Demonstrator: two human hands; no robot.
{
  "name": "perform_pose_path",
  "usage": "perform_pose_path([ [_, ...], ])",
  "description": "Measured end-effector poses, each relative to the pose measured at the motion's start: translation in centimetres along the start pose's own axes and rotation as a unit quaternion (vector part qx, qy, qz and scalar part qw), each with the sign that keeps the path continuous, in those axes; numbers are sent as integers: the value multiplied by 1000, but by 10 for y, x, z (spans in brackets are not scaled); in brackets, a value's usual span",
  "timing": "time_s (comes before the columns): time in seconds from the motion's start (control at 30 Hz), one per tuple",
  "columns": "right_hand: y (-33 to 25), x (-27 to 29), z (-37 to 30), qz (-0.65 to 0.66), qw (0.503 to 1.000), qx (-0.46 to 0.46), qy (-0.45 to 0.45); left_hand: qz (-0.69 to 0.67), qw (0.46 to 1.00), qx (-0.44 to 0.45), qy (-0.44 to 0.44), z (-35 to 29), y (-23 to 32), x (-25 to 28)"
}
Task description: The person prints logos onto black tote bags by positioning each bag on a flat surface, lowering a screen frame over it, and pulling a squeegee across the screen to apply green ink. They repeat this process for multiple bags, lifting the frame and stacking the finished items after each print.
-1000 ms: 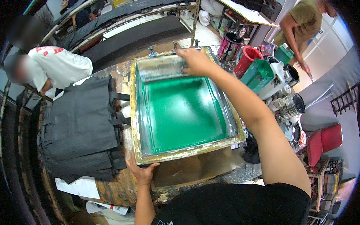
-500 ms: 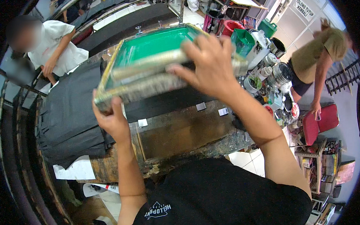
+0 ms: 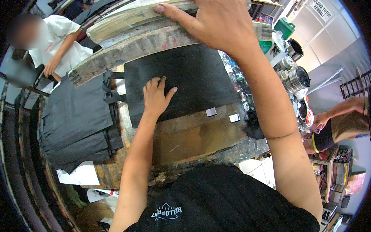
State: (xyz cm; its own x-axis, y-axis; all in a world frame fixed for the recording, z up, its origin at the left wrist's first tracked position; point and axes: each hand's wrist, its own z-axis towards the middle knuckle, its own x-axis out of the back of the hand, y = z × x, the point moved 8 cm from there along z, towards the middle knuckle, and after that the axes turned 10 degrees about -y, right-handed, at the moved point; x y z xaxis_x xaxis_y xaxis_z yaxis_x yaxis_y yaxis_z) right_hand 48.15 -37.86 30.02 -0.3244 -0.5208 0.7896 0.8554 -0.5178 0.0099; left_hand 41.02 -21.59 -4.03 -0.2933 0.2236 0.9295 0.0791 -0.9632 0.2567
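My right hand [image 3: 225, 20], raised at the top, is closed around a pale squeegee [image 3: 125, 26], its thumb across the near side and its fingertips out of sight. Just below the squeegee, the wooden edge of a tilted screen frame [image 3: 122, 55] is lifted off the table; whether the same hand also bears the frame is hard to tell. Under it lies a flat black fabric bag [image 3: 196, 74] with short straps at its left. My left hand [image 3: 156, 94] rests on this bag with fingers spread, holding nothing.
A pile of black fabric bags [image 3: 77, 124] lies at the left of the stained worktable [image 3: 186, 136]. Two small pale tabs sit before the bag. Cans [image 3: 296, 79] and a green jug [image 3: 284, 27] crowd the right. One person stands at the far left, another at the right.
The screen frame and squeegee have swung up and away, uncovering the black bag. My left hand has let go of the frame and come down onto the bag. The person at right has bent lower.
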Motion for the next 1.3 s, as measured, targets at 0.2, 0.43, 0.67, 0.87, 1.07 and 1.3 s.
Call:
perform_pose_path([
  [0.2,6,-2,4,9,1000,-3,-7,18,1000,-23,6,0,18,6],
  [0.43,10,-9,7,0,998,-22,-59,-315,879,-93,-346,-115,117,48],
  [0.67,7,-6,6,-9,997,-23,-69,-432,891,139,26,-122,-21,122],
  [0.87,-16,-30,-64,-36,999,28,-23,-646,753,52,114,-88,-38,199],
  [1.07,-13,-114,-150,20,978,26,-205,-440,869,227,-15,-157,-44,102],
  [1.3,0,-178,-149,54,979,-5,-194,-13,966,249,-66,-184,-46,76],
])
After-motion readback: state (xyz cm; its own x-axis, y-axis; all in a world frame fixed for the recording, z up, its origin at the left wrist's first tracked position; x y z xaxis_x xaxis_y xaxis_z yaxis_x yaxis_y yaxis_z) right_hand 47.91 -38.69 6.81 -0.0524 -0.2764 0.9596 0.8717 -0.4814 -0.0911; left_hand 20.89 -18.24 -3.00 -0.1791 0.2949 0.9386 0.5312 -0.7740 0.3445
